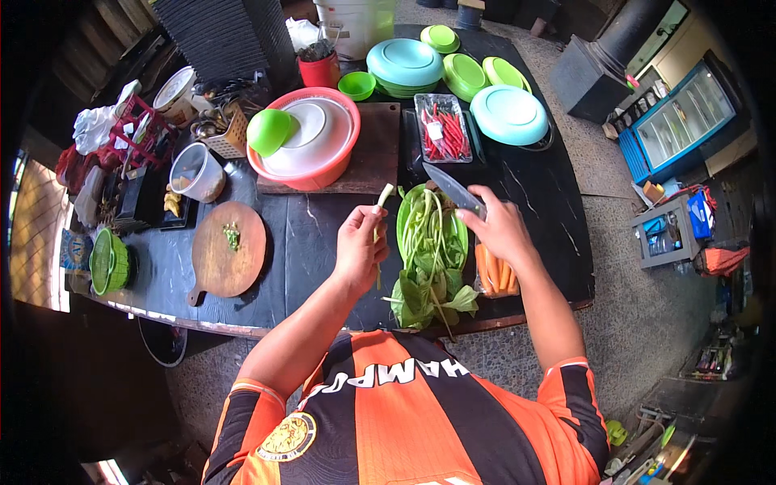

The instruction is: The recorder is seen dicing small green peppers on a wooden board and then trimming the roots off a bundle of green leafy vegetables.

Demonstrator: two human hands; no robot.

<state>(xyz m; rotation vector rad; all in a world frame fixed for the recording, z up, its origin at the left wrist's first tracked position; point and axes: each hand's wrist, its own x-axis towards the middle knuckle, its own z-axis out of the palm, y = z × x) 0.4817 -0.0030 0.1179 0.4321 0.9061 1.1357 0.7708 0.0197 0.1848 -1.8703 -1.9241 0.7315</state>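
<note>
My left hand (pixel 361 242) grips a thin pale green stalk (pixel 385 194), whose cut-looking end sticks up above the thumb. In my right hand (pixel 501 227) is a knife (pixel 451 187), its blade pointing up and to the left, over the top of a green plate (pixel 462 233). Leafy greens with long stems (pixel 427 254) lie on that plate, their leaves hanging past its near edge. A pack of carrots (pixel 494 270) lies under my right forearm. To the left, a round wooden board (pixel 229 260) bears a small heap of chopped green pieces (pixel 231 235).
A tray of red chilies (pixel 444 130) lies beyond the greens. A coral basin (pixel 339 173) with a lid and green bowl stands on a wooden slab (pixel 379 151). Stacked plates (pixel 405 63) stand at the back; a clear tub (pixel 199 173) and green basket (pixel 110 262) are at left.
</note>
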